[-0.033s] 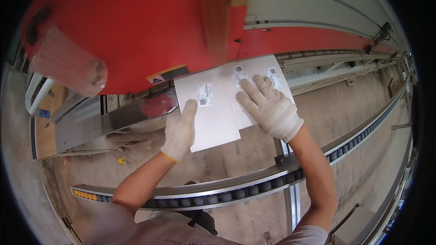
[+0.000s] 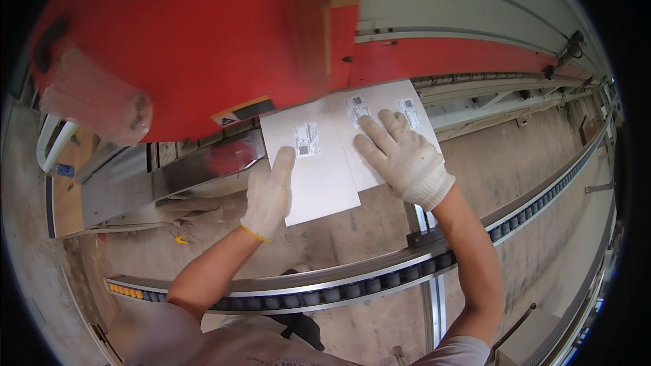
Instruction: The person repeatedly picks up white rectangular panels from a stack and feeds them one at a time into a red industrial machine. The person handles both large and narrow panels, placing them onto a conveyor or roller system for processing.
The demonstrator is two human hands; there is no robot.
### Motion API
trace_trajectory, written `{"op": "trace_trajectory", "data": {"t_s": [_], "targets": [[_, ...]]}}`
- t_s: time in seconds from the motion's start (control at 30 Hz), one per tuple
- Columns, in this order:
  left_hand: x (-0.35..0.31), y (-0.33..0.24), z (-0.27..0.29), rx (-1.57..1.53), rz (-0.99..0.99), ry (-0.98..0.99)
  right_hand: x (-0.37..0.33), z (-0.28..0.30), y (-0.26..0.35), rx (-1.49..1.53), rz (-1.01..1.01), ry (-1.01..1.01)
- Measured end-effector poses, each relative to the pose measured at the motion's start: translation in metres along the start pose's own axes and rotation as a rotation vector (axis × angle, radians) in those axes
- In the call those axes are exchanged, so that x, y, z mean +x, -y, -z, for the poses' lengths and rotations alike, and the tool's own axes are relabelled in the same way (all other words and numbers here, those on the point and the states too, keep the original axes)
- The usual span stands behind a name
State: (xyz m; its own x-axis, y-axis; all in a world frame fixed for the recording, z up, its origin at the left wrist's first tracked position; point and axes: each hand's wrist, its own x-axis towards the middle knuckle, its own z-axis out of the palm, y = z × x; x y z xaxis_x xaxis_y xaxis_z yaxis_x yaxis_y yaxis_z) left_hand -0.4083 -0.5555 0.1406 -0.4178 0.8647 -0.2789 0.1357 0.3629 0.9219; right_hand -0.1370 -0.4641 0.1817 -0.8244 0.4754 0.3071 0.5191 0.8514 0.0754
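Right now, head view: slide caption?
Gloved left hand at the edge of labelled white boards, gloved right hand spread on top, beside a red machine.

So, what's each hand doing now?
Left white-gloved hand: at edge of left white rectangular board; grip unclear.
Right white-gloved hand: open, spread over right white rectangular board.

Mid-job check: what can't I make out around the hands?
All in the head view:
- Fingers of the left hand: mostly out of sight, apparently behind the left white panel.
- That panel's far edge: blocked by the red cover.
- Rightmost label: partly covered by the right hand.
- Label print: too small.
- Right sleeve: cut by the lower edge.
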Motion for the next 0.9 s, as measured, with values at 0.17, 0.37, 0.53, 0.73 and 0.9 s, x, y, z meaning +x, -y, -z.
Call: {"op": "trace_trajectory", "data": {"t_s": [0.17, 0.37, 0.53, 0.73, 0.9], "targets": [[0.000, -0.014, -0.043, 0.124, -0.107, 0.051, -0.030, 0.004, -0.037, -0.012, -0.033, 0.031], [-0.003, -0.033, -0.121, 0.053, 0.042, -0.037, -0.069, 0.018, -0.100, 0.032, -0.017, -0.006], [0.003, -0.039, -0.173, -0.072, 0.061, -0.003, -0.099, 0.022, -0.143, 0.038, -0.034, 0.002], [0.001, -0.061, -0.240, 0.086, 0.110, -0.037, -0.138, 0.030, -0.204, 0.001, -0.036, 0.005], [0.004, -0.084, -0.298, 0.256, -0.043, 0.071, -0.175, 0.032, -0.260, 0.014, -0.075, 0.035]]}}
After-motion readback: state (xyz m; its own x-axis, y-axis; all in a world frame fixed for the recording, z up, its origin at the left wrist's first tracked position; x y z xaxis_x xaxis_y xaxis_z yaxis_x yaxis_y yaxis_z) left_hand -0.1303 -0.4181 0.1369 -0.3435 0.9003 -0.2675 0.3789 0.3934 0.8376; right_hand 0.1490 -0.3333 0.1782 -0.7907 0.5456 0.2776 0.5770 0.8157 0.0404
